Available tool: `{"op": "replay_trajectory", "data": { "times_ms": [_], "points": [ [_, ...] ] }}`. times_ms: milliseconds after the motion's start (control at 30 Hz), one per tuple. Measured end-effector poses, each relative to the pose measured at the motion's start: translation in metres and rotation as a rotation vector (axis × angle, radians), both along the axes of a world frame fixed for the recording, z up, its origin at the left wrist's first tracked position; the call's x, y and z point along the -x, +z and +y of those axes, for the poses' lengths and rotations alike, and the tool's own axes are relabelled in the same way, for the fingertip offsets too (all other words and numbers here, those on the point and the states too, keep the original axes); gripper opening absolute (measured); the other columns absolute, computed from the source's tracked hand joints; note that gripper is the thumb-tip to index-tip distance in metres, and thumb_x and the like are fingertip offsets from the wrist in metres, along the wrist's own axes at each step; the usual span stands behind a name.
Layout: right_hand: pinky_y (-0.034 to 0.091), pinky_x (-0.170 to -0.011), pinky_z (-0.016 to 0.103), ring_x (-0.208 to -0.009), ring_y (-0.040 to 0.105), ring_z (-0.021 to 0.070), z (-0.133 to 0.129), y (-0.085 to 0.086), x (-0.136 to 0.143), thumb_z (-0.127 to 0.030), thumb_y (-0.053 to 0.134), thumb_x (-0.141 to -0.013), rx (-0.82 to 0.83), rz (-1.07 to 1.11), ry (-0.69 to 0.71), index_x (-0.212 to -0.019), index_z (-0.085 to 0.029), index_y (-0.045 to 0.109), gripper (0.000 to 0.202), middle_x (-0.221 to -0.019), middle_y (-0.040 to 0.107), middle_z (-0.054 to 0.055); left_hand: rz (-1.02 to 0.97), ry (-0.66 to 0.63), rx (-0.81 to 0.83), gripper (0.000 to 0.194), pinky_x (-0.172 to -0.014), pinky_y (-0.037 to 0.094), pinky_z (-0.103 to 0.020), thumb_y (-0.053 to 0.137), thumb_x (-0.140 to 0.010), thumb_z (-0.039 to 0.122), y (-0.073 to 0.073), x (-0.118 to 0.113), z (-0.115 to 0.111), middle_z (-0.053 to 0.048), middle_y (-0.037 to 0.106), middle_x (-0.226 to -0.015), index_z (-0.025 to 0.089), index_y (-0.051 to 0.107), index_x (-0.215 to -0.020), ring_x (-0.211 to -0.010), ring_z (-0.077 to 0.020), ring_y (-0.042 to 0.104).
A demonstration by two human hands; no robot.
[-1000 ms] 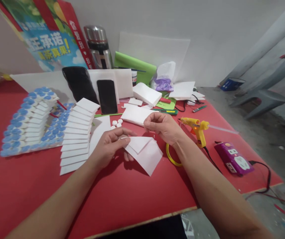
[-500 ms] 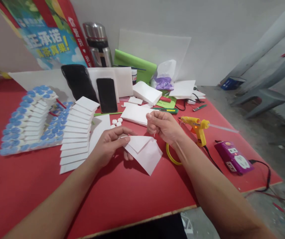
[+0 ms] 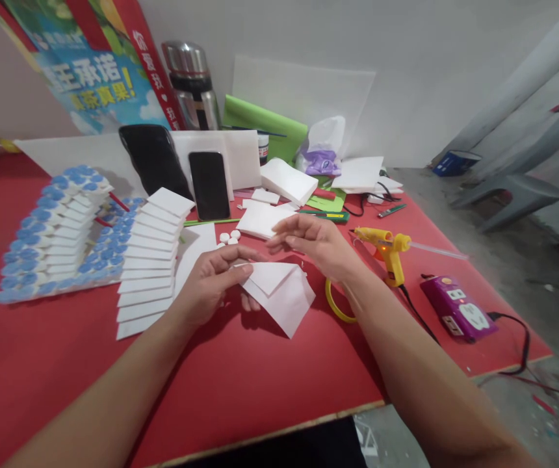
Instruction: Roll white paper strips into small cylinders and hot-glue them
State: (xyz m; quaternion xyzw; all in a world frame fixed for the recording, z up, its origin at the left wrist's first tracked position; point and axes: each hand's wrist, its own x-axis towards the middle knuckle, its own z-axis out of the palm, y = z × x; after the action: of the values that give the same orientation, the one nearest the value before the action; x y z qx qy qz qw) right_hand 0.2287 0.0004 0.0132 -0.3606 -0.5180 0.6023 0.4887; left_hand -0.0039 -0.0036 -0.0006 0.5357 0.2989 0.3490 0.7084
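My left hand (image 3: pixel 214 281) pinches a folded white sheet of paper (image 3: pixel 286 305) between thumb and fingers, above the red table (image 3: pixel 240 390). One corner of the sheet points down toward me, and a folded flap lies across its upper part. My right hand (image 3: pixel 316 246) hovers just beyond the sheet's upper edge, fingers stretched leftward and the thumb a little below them. Nothing shows in it. Behind its fingertips lies a stack of white paper (image 3: pixel 259 220). Several small white discs (image 3: pixel 229 238) lie beyond my left hand.
To the left stand a fan of white card pieces (image 3: pixel 150 273) and a blue-and-white structure (image 3: pixel 26 260). A yellow glue gun (image 3: pixel 387 250), a purple power socket (image 3: pixel 457 309) and a yellow tape ring (image 3: pixel 338 309) lie right. A phone (image 3: pixel 210 185) leans at the back, near a steel flask (image 3: pixel 192 84).
My right hand has shifted slightly left, and its curled fingers have straightened out. The folded paper in my left hand has moved slightly up and left.
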Motion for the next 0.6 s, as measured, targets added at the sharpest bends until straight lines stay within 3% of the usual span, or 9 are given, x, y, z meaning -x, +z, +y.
{"op": "replay_trajectory", "data": {
  "times_ms": [67,133,267,367,433,600],
  "points": [
    [0.053,-0.103,0.039,-0.111,0.073,0.0212,-0.0051,0.0072,0.0018,-0.033,0.082,-0.086,-0.015,-0.045,0.01,-0.129,-0.023,0.069,0.046,-0.117,0.079,0.007,0.023,0.013,-0.027,0.028,-0.045,0.056,-0.024,0.071,-0.093,0.03,0.0008,0.0003,0.0002,-0.005,0.074,-0.059,0.011,0.066,-0.114,-0.047,-0.0202,0.071],
    [0.054,-0.101,0.039,-0.116,0.071,0.0226,-0.0093,0.0121,0.0048,-0.036,0.082,-0.086,0.034,-0.115,0.037,-0.138,-0.026,0.065,0.056,-0.122,0.078,0.007,0.058,0.035,-0.062,0.03,-0.048,0.057,-0.025,0.07,-0.095,0.031,0.0019,0.0004,0.0009,-0.005,0.075,-0.06,0.012,0.064,-0.118,-0.049,-0.0201,0.072],
    [0.055,-0.069,0.03,-0.086,0.072,0.0209,-0.0112,0.01,0.0097,-0.032,0.093,-0.07,0.064,-0.348,0.039,-0.106,-0.02,0.076,0.041,-0.094,0.079,0.005,0.132,0.101,-0.114,0.03,-0.052,0.058,-0.026,0.069,-0.096,0.034,0.0046,-0.0001,0.0029,-0.004,0.075,-0.061,0.013,0.063,-0.116,-0.051,-0.0208,0.073],
    [0.045,-0.05,0.024,-0.062,0.064,0.0147,-0.0099,0.0057,0.0088,-0.032,0.089,-0.072,0.089,-0.399,-0.02,-0.087,-0.02,0.073,0.026,-0.074,0.073,0.001,0.183,0.137,-0.131,0.028,-0.052,0.057,-0.026,0.067,-0.097,0.035,0.0055,0.0002,0.004,-0.004,0.076,-0.061,0.014,0.062,-0.114,-0.052,-0.0211,0.074],
    [0.04,-0.046,0.022,-0.055,0.06,0.0126,-0.0092,0.005,0.0069,-0.033,0.088,-0.075,0.114,-0.377,-0.049,-0.086,-0.02,0.072,0.023,-0.069,0.072,0.0,0.192,0.14,-0.128,0.027,-0.051,0.056,-0.026,0.067,-0.097,0.036,0.005,0.0011,0.0045,-0.004,0.075,-0.06,0.014,0.063,-0.114,-0.051,-0.0209,0.073],
    [0.047,-0.054,0.024,-0.062,0.064,0.0123,-0.0069,0.0087,0.0059,-0.026,0.09,-0.069,0.146,-0.169,-0.039,-0.09,-0.019,0.081,0.025,-0.072,0.075,0.001,0.097,0.12,-0.11,0.04,-0.049,0.057,-0.026,0.07,-0.095,0.037,0.004,0.0039,0.0059,-0.003,0.075,-0.06,0.012,0.065,-0.125,-0.052,-0.0226,0.074]
  ]
}}
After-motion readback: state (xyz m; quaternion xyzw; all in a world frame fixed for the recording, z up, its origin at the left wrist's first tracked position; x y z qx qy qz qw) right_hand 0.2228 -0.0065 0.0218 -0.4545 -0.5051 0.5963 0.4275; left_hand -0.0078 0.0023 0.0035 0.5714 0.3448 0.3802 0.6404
